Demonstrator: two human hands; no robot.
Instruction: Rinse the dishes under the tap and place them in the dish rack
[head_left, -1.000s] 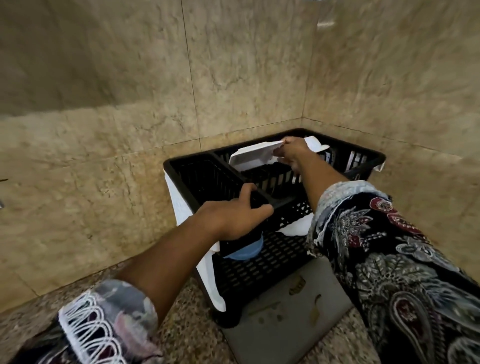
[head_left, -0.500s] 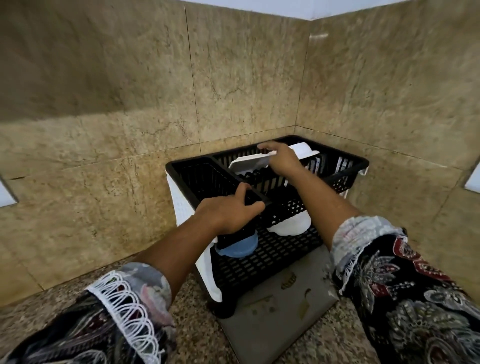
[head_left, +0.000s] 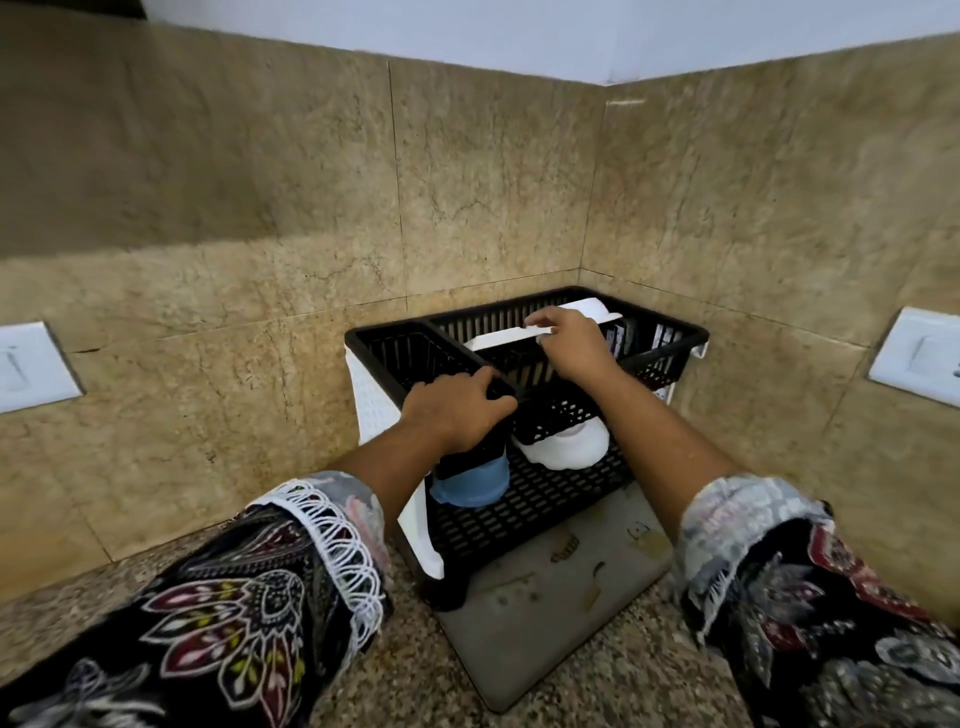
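A black two-tier dish rack (head_left: 670, 347) stands in the counter corner. My left hand (head_left: 457, 410) grips the front rim of its upper tier at the divider. My right hand (head_left: 569, 340) holds the edge of a white plate (head_left: 498, 339) standing in the upper tier's right compartment. On the lower tier a blue cup (head_left: 470, 480) sits upside down beside a white bowl (head_left: 566, 447), also upside down. The tap is out of view.
A grey drip tray (head_left: 545, 613) lies under the rack on the speckled granite counter (head_left: 597, 691). Tiled walls close in behind and right. White wall switches sit at the far left (head_left: 31, 366) and far right (head_left: 919, 356). More dark dishware (head_left: 623, 335) stands behind the plate.
The camera view has tilted up and pulled back. My right hand has settled the white plate lower into the upper tier; my left hand stays on the rack's rim.
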